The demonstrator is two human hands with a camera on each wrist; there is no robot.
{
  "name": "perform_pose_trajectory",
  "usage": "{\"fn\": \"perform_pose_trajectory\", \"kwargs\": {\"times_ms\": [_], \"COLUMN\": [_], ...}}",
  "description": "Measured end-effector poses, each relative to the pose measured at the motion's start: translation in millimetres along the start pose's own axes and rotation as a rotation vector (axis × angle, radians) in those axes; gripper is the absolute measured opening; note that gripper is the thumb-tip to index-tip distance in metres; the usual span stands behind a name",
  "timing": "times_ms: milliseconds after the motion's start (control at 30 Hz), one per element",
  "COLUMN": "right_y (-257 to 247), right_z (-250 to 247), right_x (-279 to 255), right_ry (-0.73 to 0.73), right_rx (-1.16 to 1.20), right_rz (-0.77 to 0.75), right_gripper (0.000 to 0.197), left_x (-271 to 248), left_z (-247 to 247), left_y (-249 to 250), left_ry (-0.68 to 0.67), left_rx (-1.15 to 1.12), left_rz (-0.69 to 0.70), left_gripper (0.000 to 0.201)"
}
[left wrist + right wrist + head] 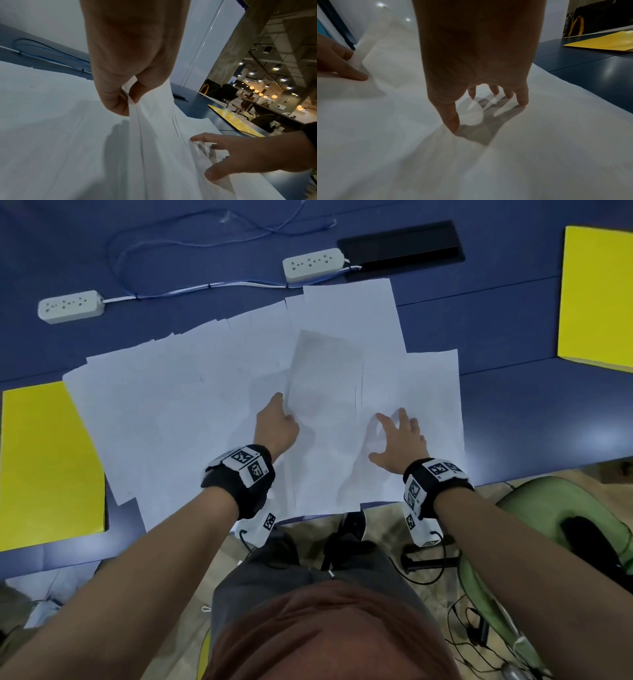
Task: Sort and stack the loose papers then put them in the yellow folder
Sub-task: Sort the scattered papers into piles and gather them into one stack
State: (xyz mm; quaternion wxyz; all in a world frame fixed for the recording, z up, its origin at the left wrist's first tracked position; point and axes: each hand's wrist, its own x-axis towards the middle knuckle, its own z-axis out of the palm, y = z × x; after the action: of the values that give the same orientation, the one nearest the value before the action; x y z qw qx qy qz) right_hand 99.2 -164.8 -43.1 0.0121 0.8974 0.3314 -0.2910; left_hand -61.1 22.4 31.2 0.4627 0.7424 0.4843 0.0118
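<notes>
Several loose white papers (178, 405) lie fanned and overlapping across the blue table (513, 412). My left hand (286, 412) pinches the left edge of one sheet (325, 371) between thumb and fingers and lifts it off the pile; the left wrist view shows the pinch (127, 100) on the raised sheet (154, 108). My right hand (387, 436) is spread, its fingertips (523, 101) and thumb pressing down on the papers (539, 148) just right of that sheet. One yellow folder (48, 460) lies closed at the left, partly under the papers. Another yellow folder (596, 296) lies far right.
Two white power strips (70, 306) (313, 264) with blue and white cables lie behind the papers, beside a black cable hatch (400, 248). The table's near edge runs just below my wrists. A green chair (548, 508) stands at the right.
</notes>
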Motion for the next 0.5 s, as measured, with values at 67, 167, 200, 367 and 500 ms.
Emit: {"fn": "perform_pose_trajectory", "kwargs": {"times_ms": [67, 167, 200, 367, 500], "right_y": [-1, -7, -10, -38, -70], "right_z": [-2, -9, -13, -42, -78], "right_x": [0, 1, 1, 2, 3], "right_ry": [-0.006, 0.033, 0.046, 0.084, 0.105], "right_rx": [0.045, 0.105, 0.125, 0.484, 0.929], "right_rz": [-0.005, -0.050, -0.066, -0.147, -0.209], "right_gripper": [0.088, 0.086, 0.086, 0.098, 0.092], "left_x": [2, 6, 7, 13, 10], "left_z": [-10, -26, -32, -69, -93], "left_y": [-1, -4, -5, -10, -11], "left_ry": [0.068, 0.171, 0.203, 0.278, 0.251], "left_rx": [-0.003, -0.059, -0.088, -0.235, -0.303], "left_rz": [-0.006, -0.035, -0.040, 0.039, 0.116], "left_gripper": [0.025, 0.030, 0.030, 0.030, 0.033]}}
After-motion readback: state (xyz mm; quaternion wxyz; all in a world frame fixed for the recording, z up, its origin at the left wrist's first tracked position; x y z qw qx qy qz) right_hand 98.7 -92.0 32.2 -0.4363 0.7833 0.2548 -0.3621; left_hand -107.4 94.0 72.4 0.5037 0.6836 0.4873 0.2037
